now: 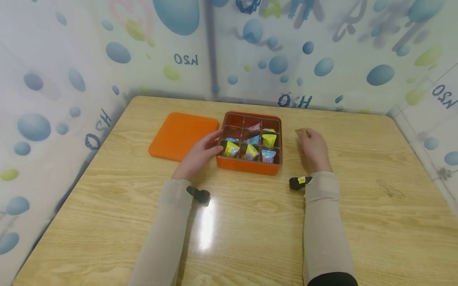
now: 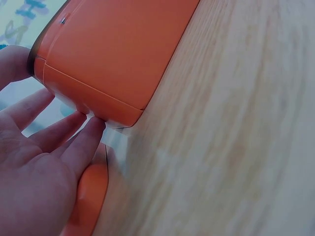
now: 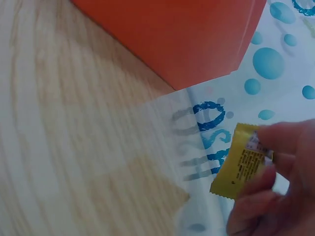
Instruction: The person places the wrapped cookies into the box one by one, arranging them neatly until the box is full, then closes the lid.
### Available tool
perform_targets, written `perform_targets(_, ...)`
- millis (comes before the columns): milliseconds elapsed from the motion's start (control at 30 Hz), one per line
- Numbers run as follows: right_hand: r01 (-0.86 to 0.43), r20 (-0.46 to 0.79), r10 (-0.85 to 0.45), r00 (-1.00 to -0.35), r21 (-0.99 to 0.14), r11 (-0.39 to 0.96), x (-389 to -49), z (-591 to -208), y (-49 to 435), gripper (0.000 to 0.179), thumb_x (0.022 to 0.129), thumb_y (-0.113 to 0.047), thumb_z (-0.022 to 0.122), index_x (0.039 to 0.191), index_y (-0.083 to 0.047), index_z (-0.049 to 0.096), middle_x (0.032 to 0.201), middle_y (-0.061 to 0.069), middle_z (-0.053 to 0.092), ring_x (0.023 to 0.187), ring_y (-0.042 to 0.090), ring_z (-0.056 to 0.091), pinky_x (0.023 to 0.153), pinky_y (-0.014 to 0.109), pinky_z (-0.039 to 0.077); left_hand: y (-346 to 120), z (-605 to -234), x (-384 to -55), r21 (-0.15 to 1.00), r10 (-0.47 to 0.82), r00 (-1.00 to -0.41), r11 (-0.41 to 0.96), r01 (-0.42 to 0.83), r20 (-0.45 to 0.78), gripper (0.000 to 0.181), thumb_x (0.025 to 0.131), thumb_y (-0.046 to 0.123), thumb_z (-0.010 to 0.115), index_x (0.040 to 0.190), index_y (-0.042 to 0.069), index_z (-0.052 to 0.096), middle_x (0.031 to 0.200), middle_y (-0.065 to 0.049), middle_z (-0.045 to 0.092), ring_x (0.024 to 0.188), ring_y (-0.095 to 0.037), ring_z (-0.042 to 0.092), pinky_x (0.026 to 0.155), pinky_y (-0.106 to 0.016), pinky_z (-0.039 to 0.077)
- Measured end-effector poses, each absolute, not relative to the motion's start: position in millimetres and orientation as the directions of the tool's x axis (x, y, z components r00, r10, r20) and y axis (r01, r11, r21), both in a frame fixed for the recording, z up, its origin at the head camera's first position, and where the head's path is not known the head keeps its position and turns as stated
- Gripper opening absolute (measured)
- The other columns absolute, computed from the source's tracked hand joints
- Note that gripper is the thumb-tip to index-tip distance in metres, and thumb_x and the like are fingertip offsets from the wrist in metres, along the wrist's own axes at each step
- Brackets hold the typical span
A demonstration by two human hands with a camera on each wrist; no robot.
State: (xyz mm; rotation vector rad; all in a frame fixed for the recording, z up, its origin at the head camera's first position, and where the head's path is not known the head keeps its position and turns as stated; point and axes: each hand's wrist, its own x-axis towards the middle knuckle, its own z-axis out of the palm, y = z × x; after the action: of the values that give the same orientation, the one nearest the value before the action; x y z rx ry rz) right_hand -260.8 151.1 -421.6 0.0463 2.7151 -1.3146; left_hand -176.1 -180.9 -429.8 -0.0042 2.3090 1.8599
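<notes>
An orange box (image 1: 249,165) with dark inner compartments stands on the table. Several small wrapped candies in yellow, blue and pink lie in it; the back left compartment shows none. My left hand (image 1: 201,154) rests against the box's left side, its thumb at the rim and fairly straight fingertips touching the wall, as the left wrist view shows. To the right of the box, my right hand (image 1: 315,150) pinches a yellow wrapped candy (image 3: 238,162) between thumb and fingers. In the head view only a small tip of that candy shows.
A flat orange lid (image 1: 180,137) lies left of the box, beside my left hand. Patterned walls (image 1: 247,89) close off the table's back and both sides. The wooden table (image 1: 257,230) extends in front of the box. Small black cameras are strapped to both wrists.
</notes>
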Motion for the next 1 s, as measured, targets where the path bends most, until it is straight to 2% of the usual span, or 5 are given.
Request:
perform_targets(200,0.134,-0.13,0.055,-0.99,-0.749,0.649,-259,-415,152,0.051,0.094,-0.042,0.03,0.131,-0.009,0.044,0.136,0.019,0.032,0.12,0.035,0.032,0.096,0.051,0.028,-181,-431,-177,0.968,0.107,-0.986,0.228,-0.104,-0.131,0.051,0.087,0.028,0.058,0.134,0.034,0.039,0.134,0.011,0.04,0.122,-0.011,0.036,0.1,-0.038,0.029)
perform_targets(400,0.076,-0.061,0.046,-0.997,-0.788,0.611,-262,-416,149,0.044,0.093,-0.044,0.032,0.082,-0.004,0.043,0.084,0.014,0.045,0.074,0.027,0.042,0.062,0.036,0.036,-179,-423,-174,0.972,0.114,-0.983,0.207,-0.116,-0.142,0.052,0.087,0.025,0.058,0.135,0.03,0.038,0.136,0.007,0.039,0.123,-0.014,0.035,0.101,-0.038,0.028)
perform_targets(533,0.026,-0.023,0.013,-1.0,-0.798,0.602,-262,-411,146,0.047,0.09,-0.051,0.035,0.073,-0.007,0.036,0.07,0.009,0.036,0.061,0.023,0.035,0.053,0.033,0.031,-177,-411,-169,0.976,0.133,-0.98,0.181,-0.123,-0.148,0.053,0.089,0.019,0.056,0.137,0.022,0.036,0.139,-0.001,0.035,0.125,-0.019,0.033,0.102,-0.04,0.027)
perform_targets(767,-0.041,0.03,-0.028,-0.999,-0.834,0.551,-259,-393,130,0.045,0.086,-0.053,0.045,0.08,-0.008,0.051,0.077,0.009,0.05,0.061,0.023,0.045,0.052,0.034,0.04,-175,-402,-166,0.975,0.146,-0.978,0.184,-0.122,-0.15,0.053,0.09,0.017,0.054,0.139,0.019,0.033,0.14,-0.006,0.033,0.126,-0.02,0.032,0.102,-0.039,0.027)
perform_targets(1000,-0.039,0.019,-0.062,-0.998,-0.935,0.353,-253,-388,104,0.039,0.085,-0.04,0.055,0.106,-0.008,0.062,0.092,0.009,0.058,0.073,0.019,0.06,0.069,0.03,0.052,-175,-403,-166,0.973,0.143,-0.978,0.192,-0.125,-0.153,0.053,0.089,0.017,0.054,0.138,0.02,0.034,0.14,-0.005,0.034,0.125,-0.02,0.033,0.101,-0.039,0.029)
